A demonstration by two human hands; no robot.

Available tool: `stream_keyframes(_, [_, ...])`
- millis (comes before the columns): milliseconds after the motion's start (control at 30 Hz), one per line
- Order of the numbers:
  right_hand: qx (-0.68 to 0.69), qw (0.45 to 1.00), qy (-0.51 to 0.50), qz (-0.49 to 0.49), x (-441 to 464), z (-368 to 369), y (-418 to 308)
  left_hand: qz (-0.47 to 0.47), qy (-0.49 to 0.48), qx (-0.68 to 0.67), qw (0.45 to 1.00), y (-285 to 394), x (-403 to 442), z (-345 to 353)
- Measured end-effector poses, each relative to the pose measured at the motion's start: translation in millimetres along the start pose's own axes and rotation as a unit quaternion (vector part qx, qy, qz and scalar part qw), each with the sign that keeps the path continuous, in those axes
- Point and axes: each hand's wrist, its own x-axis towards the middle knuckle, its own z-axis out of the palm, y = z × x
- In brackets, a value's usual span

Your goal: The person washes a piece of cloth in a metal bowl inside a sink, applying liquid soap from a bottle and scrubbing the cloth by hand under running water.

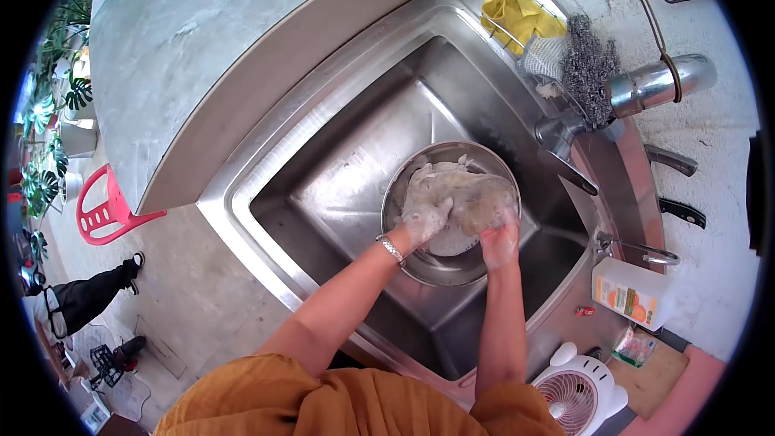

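Observation:
A round metal bowl (452, 273) stands in the steel sink (339, 186). Inside it lies a wet, pale, soapy-looking mass (456, 190), perhaps cloth, with whitish liquid around it. My left hand (425, 222), with a metal watch or bracelet at the wrist, rests on the near left part of the mass, its fingers coated in white and bent around it. At the right edge of the mass, my right hand (500, 236) has its fingers curled against it, partly hidden by foam.
A faucet (565, 133) reaches over the sink's right side. Beyond are a yellow cloth (517, 12), steel wool (589, 73), two knives (682, 211), a plastic jug (630, 291) and a white fan (577, 391). A person's legs (93, 295) and a red chair (113, 206) show at left.

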Motion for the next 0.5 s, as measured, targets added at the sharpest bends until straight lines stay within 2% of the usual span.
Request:
stream_keyframes(33, [0.008, 1.000, 0.002, 0.007, -4, 9, -5, -0.035, -0.005, -0.048, 0.998, 12, -7, -1])
stream_keyframes(67, [0.009, 1.000, 0.001, 0.007, -8, 19, -10, -0.121, -0.069, -0.179, 0.974, 22, -16, -4])
stream_keyframes(100, [0.017, 1.000, -0.002, 0.019, -15, 37, -17, -0.205, -0.131, -0.305, 0.921, 30, -22, -7])
stream_keyframes(133, [0.024, 0.999, -0.004, 0.032, -23, 52, -20, -0.207, -0.130, -0.307, 0.920, 29, -23, -8])
stream_keyframes(167, [0.023, 0.999, -0.004, 0.034, -30, 63, -17, -0.168, -0.172, -0.448, 0.861, 29, -23, -8])
stream_keyframes(200, [-0.108, 0.994, -0.008, -0.023, -39, 73, -12, -0.122, -0.209, -0.578, 0.779, 29, -23, -9])
stream_keyframes(233, [-0.237, 0.968, -0.010, -0.079, -50, 83, -5, -0.123, -0.209, -0.579, 0.779, 32, -23, -12])
stream_keyframes(300, [-0.293, 0.950, -0.014, -0.106, -80, 108, 16, -0.027, -0.183, -0.630, 0.754, 26, -19, -15])
stream_keyframes(333, [-0.420, 0.890, -0.031, -0.173, -90, 106, 32, 0.023, -0.171, -0.658, 0.733, 16, -14, -12])
stream_keyframes(367, [-0.537, 0.809, -0.049, -0.235, -94, 100, 45, 0.022, -0.171, -0.659, 0.732, 15, -19, -12])
stream_keyframes(400, [-0.606, 0.732, -0.068, -0.304, -90, 101, 47, 0.057, -0.187, -0.659, 0.726, 17, -24, -13])
stream_keyframes(433, [-0.625, 0.704, -0.060, -0.333, -76, 90, 52, 0.092, -0.201, -0.658, 0.719, 16, -28, -14])
stream_keyframes(467, [-0.642, 0.674, -0.051, -0.361, -57, 76, 50, 0.117, -0.226, -0.661, 0.706, -20, -5, 4])
stream_keyframes(500, [-0.593, 0.747, -0.007, -0.301, -29, 76, 38, 0.119, -0.227, -0.659, 0.707, -9, -10, 0])
